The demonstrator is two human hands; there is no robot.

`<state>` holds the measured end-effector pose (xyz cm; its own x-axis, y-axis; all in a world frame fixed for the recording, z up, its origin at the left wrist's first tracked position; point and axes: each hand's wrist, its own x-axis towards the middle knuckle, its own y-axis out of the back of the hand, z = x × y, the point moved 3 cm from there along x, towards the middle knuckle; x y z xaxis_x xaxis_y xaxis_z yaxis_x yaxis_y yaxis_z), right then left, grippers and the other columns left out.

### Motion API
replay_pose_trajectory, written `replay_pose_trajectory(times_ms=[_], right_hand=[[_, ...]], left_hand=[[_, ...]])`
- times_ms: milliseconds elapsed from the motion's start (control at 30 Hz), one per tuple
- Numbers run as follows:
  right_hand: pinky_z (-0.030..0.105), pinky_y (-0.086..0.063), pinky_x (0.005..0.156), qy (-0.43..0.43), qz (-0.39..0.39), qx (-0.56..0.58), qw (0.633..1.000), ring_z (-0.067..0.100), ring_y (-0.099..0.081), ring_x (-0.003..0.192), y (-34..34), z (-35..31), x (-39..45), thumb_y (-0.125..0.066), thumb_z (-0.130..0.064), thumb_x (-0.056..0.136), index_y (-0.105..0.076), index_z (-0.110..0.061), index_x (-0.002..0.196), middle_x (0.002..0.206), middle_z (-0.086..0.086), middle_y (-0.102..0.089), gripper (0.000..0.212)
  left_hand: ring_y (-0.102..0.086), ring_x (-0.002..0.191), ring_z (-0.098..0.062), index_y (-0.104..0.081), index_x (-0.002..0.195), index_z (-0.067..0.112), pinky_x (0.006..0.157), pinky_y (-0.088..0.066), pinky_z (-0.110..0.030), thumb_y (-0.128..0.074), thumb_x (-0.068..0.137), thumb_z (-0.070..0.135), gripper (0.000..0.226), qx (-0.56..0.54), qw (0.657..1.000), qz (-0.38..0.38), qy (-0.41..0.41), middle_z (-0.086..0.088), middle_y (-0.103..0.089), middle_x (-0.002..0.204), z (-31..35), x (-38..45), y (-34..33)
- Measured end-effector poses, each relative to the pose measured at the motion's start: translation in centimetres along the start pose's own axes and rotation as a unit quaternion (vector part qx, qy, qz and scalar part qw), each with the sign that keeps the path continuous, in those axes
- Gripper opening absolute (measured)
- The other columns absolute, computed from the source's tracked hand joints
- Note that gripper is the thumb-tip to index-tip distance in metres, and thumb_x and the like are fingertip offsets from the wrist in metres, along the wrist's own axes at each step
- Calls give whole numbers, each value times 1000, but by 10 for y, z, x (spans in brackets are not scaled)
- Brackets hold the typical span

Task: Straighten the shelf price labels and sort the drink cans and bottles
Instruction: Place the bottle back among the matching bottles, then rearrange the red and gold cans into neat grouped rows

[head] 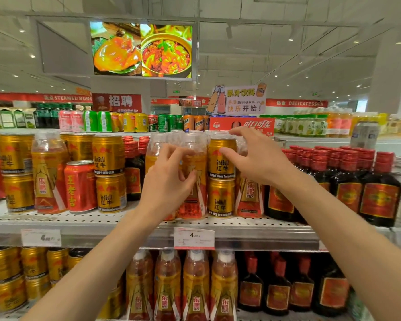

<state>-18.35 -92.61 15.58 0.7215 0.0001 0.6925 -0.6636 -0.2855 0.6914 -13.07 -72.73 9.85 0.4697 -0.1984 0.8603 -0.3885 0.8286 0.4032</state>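
My left hand (169, 181) is curled around an orange drink bottle (192, 205) with a clear cap that stands on the upper shelf (125, 222). My right hand (257, 158) hovers open, fingers spread, in front of two stacked gold Red Bull cans (220, 181); whether it touches them I cannot tell. Right of the cans stands another orange bottle (249, 200). A price label (193, 238) reading 4.20 hangs slightly tilted on the shelf edge below. A second label (41, 237) sits at the left.
Left on the shelf stand gold cans (108, 172), a red can (80, 186) and an orange bottle (49, 177). Dark bottles with red caps (347, 188) fill the right. The lower shelf holds orange bottles (181, 286), gold cans and dark bottles.
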Motion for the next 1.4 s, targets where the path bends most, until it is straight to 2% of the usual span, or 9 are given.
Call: replay_pose_trajectory(times_ms=[100,200,300,433,633,967,1167,1333,1400], right_hand=[[31,-57,82,-26,-49,5,998,9,-72,90,0,-2,10,-54,-58,97,-47,-28,145,138,-5,-60,56],[20,-49,54,-44,-76,36,995,5,-70,52,1,-3,16,-56,-56,97,-57,-28,126,122,-7,-66,40],[23,-52,59,-45,-68,49,995,6,-70,50,2,-3,21,-62,-53,95,-57,-27,117,132,-5,-60,34],[36,-61,72,-57,-75,49,994,10,-73,56,4,-7,24,-64,-62,89,-54,-24,108,109,-10,-61,43],[29,-54,57,-65,-60,72,993,9,-72,54,1,-7,28,-71,-57,86,-53,-21,96,83,-5,-72,42],[36,-60,69,-102,37,240,965,13,-71,53,7,3,1,-73,-50,88,-54,-16,90,98,-2,-72,40],[14,-43,45,-144,53,379,913,13,-62,47,7,7,-29,-73,-44,90,-56,-14,90,74,-4,-72,35],[21,-45,41,-155,43,453,877,16,-60,45,0,7,-59,-71,-39,93,-57,-7,93,82,7,-73,35],[20,-44,39,-168,40,465,868,14,-58,42,-4,6,-70,-70,-40,93,-58,-5,96,76,8,-71,37]], left_hand=[[-62,67,-7,-64,121,26,70,-60,-41,-77,88,17,36,-13,1000,-4,1,9,-53,101,-2,0,-3],[-61,67,-7,-63,120,26,70,-59,-40,-77,88,16,36,-20,1000,-8,0,9,-54,97,-3,0,-4],[-61,68,-6,-62,121,29,70,-59,-39,-76,89,16,37,-26,1000,-15,-2,9,-56,95,-3,-1,-3],[-62,68,-7,-62,122,29,71,-59,-39,-75,90,14,37,-44,999,-20,0,10,-55,95,-3,-3,-3],[-63,73,-11,-61,125,31,75,-60,-40,-72,93,14,38,-71,997,-28,18,8,-57,98,-1,-5,-1],[-62,81,-7,-58,128,32,78,-54,-21,-71,96,25,35,-130,988,-37,74,5,-59,104,7,-15,-2],[-65,93,-5,-54,142,34,78,-55,-22,-58,100,48,44,-166,978,-76,104,13,-63,113,19,-35,-13],[-73,83,-11,-55,140,34,62,-61,-30,-52,102,47,40,-260,944,-113,167,6,-72,108,30,-56,-20],[-74,89,-11,-53,139,33,60,-58,-25,-50,101,50,43,-279,934,-125,187,4,-73,110,32,-67,-22]])
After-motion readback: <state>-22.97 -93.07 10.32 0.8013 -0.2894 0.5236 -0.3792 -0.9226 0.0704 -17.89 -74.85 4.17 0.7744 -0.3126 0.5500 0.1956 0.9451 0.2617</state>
